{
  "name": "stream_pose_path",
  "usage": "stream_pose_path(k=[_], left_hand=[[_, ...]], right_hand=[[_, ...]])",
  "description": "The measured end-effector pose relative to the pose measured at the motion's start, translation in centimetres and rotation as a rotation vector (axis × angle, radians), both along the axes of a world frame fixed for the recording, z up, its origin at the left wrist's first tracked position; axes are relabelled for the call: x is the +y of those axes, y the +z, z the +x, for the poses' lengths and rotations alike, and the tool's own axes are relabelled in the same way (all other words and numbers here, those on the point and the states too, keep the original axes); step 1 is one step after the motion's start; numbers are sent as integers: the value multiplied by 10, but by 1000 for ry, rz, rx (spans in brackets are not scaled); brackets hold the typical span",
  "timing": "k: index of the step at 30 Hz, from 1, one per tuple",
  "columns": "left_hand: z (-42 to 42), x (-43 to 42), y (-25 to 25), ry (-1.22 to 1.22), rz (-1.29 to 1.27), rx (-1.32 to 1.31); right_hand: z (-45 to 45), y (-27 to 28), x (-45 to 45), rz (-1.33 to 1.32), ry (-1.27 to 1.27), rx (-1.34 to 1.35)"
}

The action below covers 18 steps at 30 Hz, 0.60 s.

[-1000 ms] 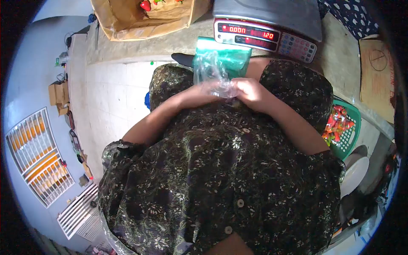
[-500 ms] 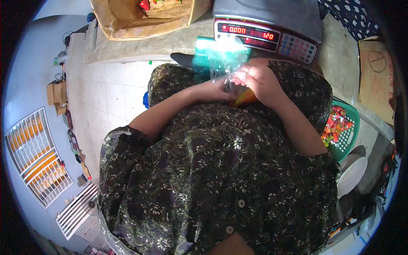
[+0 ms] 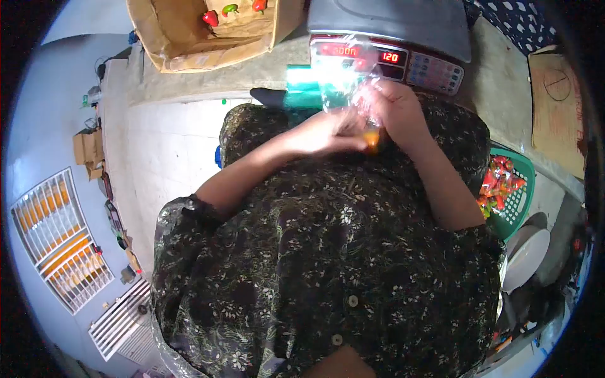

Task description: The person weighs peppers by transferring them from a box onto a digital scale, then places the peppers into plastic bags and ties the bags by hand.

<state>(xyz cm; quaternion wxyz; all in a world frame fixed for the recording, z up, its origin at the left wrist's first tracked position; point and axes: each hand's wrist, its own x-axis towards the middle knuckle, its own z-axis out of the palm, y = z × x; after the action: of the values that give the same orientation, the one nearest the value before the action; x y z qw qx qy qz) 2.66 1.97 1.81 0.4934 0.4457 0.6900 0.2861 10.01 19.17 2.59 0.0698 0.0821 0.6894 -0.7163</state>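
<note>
Fingers together on a clear plastic bag

The right hand (image 3: 397, 112) pinches the clear plastic bag (image 3: 343, 75) at upper centre of the frame; the left hand (image 3: 331, 132) is against its lower part, too blurred to tell how firmly its fingers close. Something orange (image 3: 372, 140) shows just beside the left fingertips. Beyond the bag sits the scale (image 3: 394, 22), with a cardboard box (image 3: 151, 38) at upper left and a green basket (image 3: 527, 189) at right, holding bagged peppers (image 3: 501, 183)

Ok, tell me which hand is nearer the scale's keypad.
Right. The right hand is just on the person's side of the keypad, a little to its left; the left hand is farther away, nearer the body and further left.
</note>
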Motion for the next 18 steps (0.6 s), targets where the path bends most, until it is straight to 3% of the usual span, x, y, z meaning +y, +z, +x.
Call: stream_pose_path(k=[2, 5, 7, 8, 9, 10, 11, 14, 16, 18], left_hand=[[9, 2, -29, 343, 310, -102], [10, 10, -14, 399, 398, -103], [7, 10, -9, 352, 439, -112], [8, 9, -6, 332, 454, -116], [10, 14, 9, 281, 527, 167], [13, 16, 15, 371, 477, -53], [15, 17, 19, 459, 426, -270], [5, 17, 12, 474, 557, -430], [-4, 33, 44, 359, 477, 409], [-6, 41, 53, 638, 473, 109]], right_hand=[[-3, -8, -7, -57, 1, 191], [-6, -6, -5, -116, -27, 299], [-3, -11, 4, 70, 46, 346], [-1, -11, 5, 38, 219, 237], [1, -10, 5, 5, 395, 127], [2, -9, 5, -26, 575, 16], [0, -8, 6, 57, 585, 90], [-7, -2, 8, 231, 623, 223], [-10, 8, 6, 246, 667, 196], [-6, -12, -7, -106, 623, 40]])
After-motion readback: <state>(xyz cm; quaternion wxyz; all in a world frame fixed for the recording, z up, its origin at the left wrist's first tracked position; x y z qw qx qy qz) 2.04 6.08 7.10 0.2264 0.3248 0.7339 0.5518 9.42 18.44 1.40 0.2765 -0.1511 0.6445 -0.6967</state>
